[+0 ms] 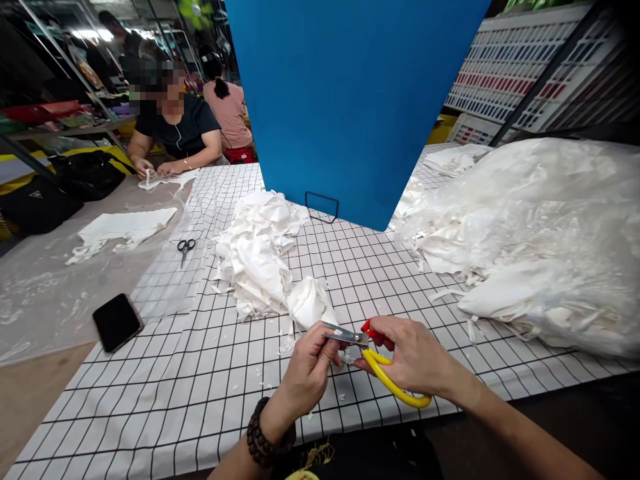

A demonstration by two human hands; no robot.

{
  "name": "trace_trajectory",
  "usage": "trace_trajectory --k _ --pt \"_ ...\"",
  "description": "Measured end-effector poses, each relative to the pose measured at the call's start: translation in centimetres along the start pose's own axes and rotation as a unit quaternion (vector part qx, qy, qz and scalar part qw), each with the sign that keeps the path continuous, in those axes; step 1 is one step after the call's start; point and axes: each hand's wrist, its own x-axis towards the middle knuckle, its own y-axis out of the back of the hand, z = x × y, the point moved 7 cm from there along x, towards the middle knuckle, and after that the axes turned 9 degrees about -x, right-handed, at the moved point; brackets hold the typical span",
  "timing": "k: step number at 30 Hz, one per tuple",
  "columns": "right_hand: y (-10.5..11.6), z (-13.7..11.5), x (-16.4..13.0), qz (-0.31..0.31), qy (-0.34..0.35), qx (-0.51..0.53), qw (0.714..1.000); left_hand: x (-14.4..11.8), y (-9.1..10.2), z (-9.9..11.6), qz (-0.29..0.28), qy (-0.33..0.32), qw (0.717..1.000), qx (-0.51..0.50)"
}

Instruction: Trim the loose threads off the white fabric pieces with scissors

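My right hand [413,350] is closed around scissors [395,385] with yellow and red handles. Their metal blades point left and lie across the fingers of my left hand [307,367]. That hand pinches a white cloth piece [311,303], which runs up and back onto the table just beyond it. A dark beaded bracelet circles my left wrist. Behind the cloth piece rises a heap of white cloth pieces [260,260]. Small white scraps [287,343] are scattered on the table by my left hand. Exactly where the blades meet the cloth is partly hidden by my fingers.
A blue board [345,100] stands upright on the grid-patterned tablecloth [190,407]. At right lies a large clear bag [545,233] of white cloth. Small black scissors [186,248] and a phone [117,323] lie at left. A co-worker [177,130] sits across, handling white cloth.
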Motion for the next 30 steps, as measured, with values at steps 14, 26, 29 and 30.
trace_trajectory --k 14,26,29,30 --pt "-0.3 0.1 0.2 -0.005 0.029 -0.029 0.999 -0.1 0.2 -0.5 -0.029 0.033 0.999 -0.018" --pt "-0.5 -0.4 0.4 -0.015 0.026 -0.034 0.999 -0.3 0.4 -1.0 -0.049 0.055 0.996 -0.057" --pt "-0.6 -0.2 0.3 -0.005 0.028 -0.047 0.998 -0.3 0.3 -1.4 -0.052 0.068 0.993 -0.078" --pt "-0.6 -0.2 0.2 -0.002 0.03 -0.049 0.998 -0.4 0.3 -1.6 -0.054 0.073 0.992 -0.088"
